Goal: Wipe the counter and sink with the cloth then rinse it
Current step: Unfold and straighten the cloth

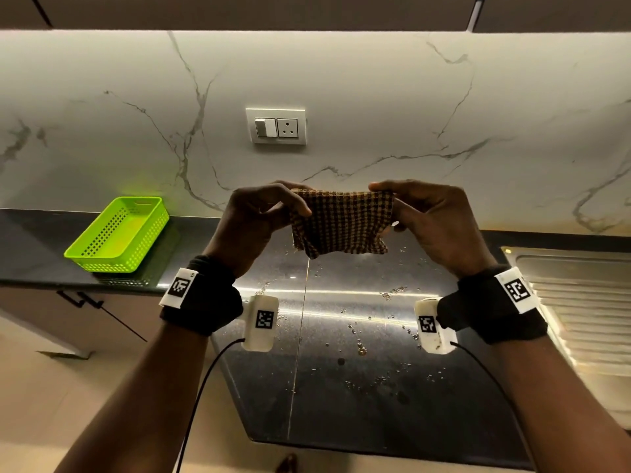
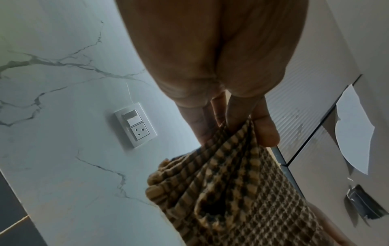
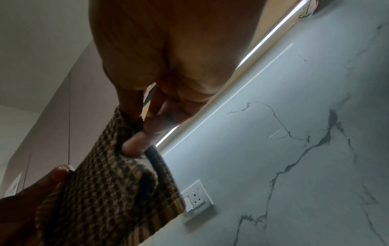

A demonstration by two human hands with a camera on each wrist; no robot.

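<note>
A brown and tan checked cloth hangs spread in the air above the dark counter. My left hand pinches its upper left corner and my right hand pinches its upper right corner. The left wrist view shows my thumb and fingers clamped on the bunched cloth. In the right wrist view my fingertips pinch the cloth the same way, and the other hand's thumb shows at the far corner. The steel sink drainboard lies at the right edge. Water drops and crumbs dot the counter below the cloth.
A lime green perforated basket stands on the counter at the left. A switch and socket plate sits on the white marble backsplash behind the cloth. The counter's front edge cuts diagonally at the lower left, with cabinet doors below.
</note>
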